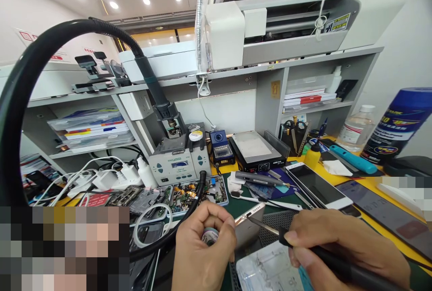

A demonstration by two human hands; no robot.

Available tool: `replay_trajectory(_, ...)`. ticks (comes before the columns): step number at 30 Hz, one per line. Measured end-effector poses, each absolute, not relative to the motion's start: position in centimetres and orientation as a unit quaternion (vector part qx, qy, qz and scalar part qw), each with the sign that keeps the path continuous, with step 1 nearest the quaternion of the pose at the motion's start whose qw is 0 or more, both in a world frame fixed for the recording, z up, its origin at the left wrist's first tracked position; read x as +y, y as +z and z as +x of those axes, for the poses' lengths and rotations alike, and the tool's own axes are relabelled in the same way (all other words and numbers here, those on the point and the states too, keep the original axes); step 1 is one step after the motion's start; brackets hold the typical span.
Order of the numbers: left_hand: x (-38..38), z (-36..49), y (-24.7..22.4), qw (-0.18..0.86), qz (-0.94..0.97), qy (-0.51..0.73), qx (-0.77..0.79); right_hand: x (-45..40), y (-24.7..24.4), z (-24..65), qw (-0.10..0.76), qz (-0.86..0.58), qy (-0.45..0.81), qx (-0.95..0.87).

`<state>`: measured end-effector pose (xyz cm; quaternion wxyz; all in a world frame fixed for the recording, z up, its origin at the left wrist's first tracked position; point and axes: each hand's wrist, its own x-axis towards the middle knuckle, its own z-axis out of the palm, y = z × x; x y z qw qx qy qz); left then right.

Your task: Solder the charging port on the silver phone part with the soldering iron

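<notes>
A phone stands with its port edge turned up, in the lower middle of the head view. My left hand is closed beside it, fingertips at the phone's left end, with a small round spool in the curl of the fingers. My right hand is closed around the black handle of a soldering iron. The iron's thin metal tip reaches left to the port on the phone's edge. Whether the tip touches the port cannot be told. A pale, bluish plastic box lies below the phone.
A white phone and a dark phone showing digits lie at right. A toothbrush-like brush lies behind the hands. Trays of circuit boards sit at centre left, by a grey rework station. A thick black hose arches at left.
</notes>
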<state>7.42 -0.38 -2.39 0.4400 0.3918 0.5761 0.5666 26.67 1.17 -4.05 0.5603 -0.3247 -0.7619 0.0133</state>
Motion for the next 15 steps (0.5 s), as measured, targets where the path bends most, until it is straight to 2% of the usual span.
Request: replay_trajectory(15, -0.38, 7.37, -2.47, 0.45, 0.382, 0.564, 0.578, 1.2, -3.8, 26.87, 0.532, -0.316, -0.009, -0.786)
